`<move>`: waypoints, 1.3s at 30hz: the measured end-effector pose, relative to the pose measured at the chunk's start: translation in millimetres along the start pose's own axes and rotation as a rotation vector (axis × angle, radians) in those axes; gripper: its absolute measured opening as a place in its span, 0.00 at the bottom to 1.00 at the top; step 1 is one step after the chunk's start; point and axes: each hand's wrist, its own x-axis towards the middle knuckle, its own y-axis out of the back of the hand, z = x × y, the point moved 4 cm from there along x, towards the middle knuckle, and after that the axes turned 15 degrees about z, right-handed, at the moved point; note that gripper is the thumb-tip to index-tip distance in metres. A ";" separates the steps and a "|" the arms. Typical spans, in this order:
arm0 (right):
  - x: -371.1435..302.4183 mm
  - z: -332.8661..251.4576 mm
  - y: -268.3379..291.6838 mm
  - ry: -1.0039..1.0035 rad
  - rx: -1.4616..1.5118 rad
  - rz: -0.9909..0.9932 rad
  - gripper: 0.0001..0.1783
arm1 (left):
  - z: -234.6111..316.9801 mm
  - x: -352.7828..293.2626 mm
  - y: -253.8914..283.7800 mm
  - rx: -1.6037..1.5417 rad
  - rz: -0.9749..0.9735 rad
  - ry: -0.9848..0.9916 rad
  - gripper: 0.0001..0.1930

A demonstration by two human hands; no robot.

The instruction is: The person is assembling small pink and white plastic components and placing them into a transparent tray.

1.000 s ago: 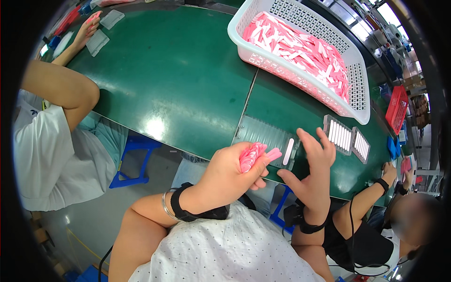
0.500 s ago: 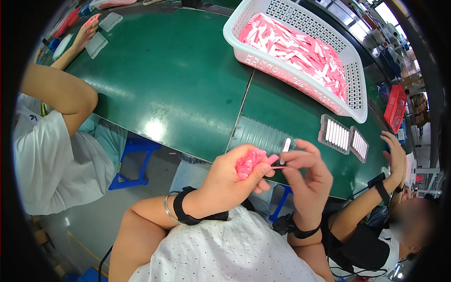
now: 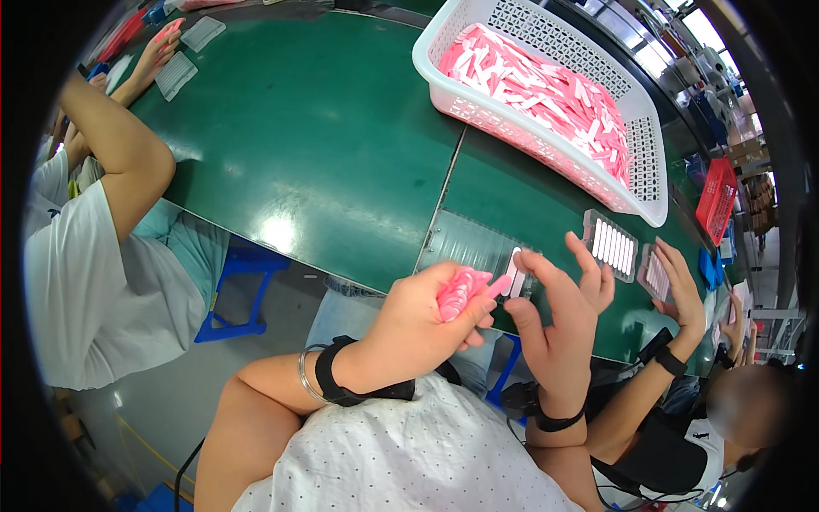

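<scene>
My left hand is closed round a bunch of small flat pink strips, which look like mini nail files. One strip pokes out past its thumb toward the right. Just beside it, my right hand has thumb and fingers spread over the right end of a clear slotted tray. White strips lie side by side in that end, close to my right index fingertip and thumb. Nothing shows clearly between those fingers. Part of the tray is hidden behind both hands.
A white perforated basket full of pink and white strips stands at the far right of the green table. A filled clear tray lies right of mine. A co-worker's hand touches another tray; another co-worker sits left.
My right hand has left the strip it pinched by my left hand, its fingers now apart over the tray; another white strip shows there. The right co-worker's hand has come down onto a tray.
</scene>
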 end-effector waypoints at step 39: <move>3.0 7.3 -20.3 -0.198 0.666 -0.071 0.09 | 0.5 0.4 19.9 -0.244 -0.207 0.152 0.11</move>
